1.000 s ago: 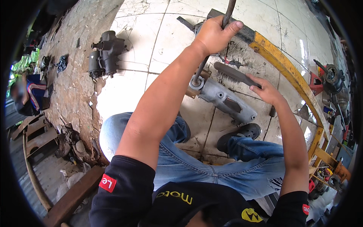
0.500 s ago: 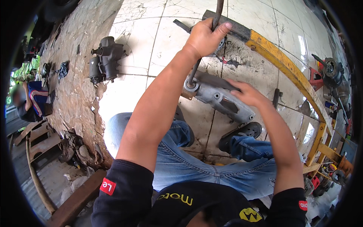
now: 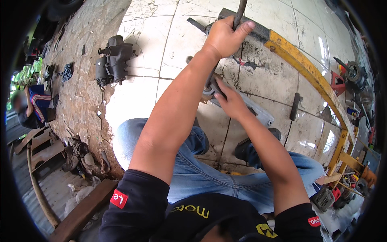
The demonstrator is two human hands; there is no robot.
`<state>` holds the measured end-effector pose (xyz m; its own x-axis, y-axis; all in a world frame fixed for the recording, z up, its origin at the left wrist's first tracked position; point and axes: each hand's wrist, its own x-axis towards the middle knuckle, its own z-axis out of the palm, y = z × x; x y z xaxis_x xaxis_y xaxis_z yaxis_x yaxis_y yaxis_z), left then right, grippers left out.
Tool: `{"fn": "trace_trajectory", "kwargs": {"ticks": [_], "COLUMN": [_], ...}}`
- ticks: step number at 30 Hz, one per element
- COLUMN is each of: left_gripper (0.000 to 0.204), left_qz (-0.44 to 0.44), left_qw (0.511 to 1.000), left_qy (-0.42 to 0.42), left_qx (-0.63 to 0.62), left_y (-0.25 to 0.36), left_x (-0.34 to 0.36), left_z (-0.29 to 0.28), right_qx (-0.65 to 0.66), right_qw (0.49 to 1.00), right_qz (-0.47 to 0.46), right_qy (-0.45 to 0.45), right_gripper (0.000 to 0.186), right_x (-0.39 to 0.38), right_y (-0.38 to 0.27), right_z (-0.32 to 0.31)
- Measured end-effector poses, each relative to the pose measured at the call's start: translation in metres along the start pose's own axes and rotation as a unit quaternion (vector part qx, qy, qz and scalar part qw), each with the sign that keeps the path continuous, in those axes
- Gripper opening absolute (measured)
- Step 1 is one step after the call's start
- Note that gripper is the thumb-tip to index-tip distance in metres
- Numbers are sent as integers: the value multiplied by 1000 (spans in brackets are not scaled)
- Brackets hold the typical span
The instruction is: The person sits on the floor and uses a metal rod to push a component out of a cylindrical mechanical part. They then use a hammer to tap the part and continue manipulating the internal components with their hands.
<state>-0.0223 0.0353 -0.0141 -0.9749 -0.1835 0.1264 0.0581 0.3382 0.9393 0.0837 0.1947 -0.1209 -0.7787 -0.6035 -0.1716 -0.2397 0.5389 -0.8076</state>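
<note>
My left hand (image 3: 226,37) is closed around a long dark metal rod (image 3: 240,11), which stands tilted. The rod's lower end meets the near-left end of a grey cast-metal housing (image 3: 264,116) on the tiles between my feet. My right hand (image 3: 231,103) is closed on a dark, elongated bar (image 3: 220,87) beside the foot of the rod. That hand and forearm cover much of the housing, and the bar's full shape is hidden. Whether the bar touches the rod I cannot tell.
A yellow metal beam (image 3: 300,52) with a dark end curves along the right. A dark-handled tool (image 3: 296,107) lies on the tiles. At left stands a black mechanical unit (image 3: 114,60). Farther left sits another person (image 3: 32,107). Assorted parts crowd the far right.
My right hand has moved left along the housing toward the rod's foot, with the dark bar. My left hand and the rod have shifted slightly right.
</note>
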Motion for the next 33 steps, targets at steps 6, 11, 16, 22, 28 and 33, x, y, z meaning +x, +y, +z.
{"fn": "trace_trajectory", "kwargs": {"ticks": [6,11,16,22,28,33], "left_gripper": [70,76,78,76,71,72], "left_qz": [-18,8,-7,-11,-28,-42], "left_qw": [1000,1000,1000,999,998,997], "left_qy": [9,8,5,15,52,61], "left_qx": [-14,20,9,29,-10,-4], "left_y": [-3,-5,-4,-3,-19,-20], "left_x": [5,7,5,8,16,13], "left_z": [-5,-1,2,5,-14,-22], "right_qx": [56,53,25,4,2,10], "right_qw": [995,992,994,990,993,993], "right_qz": [73,103,93,131,96,106], "right_qy": [-24,54,43,49,62,46], "right_gripper": [60,61,63,64,63,63], "right_x": [-104,-38,-64,-39,-89,-102], "right_y": [30,-10,-17,-28,-17,-23], "right_z": [-23,4,9,12,19,6]}}
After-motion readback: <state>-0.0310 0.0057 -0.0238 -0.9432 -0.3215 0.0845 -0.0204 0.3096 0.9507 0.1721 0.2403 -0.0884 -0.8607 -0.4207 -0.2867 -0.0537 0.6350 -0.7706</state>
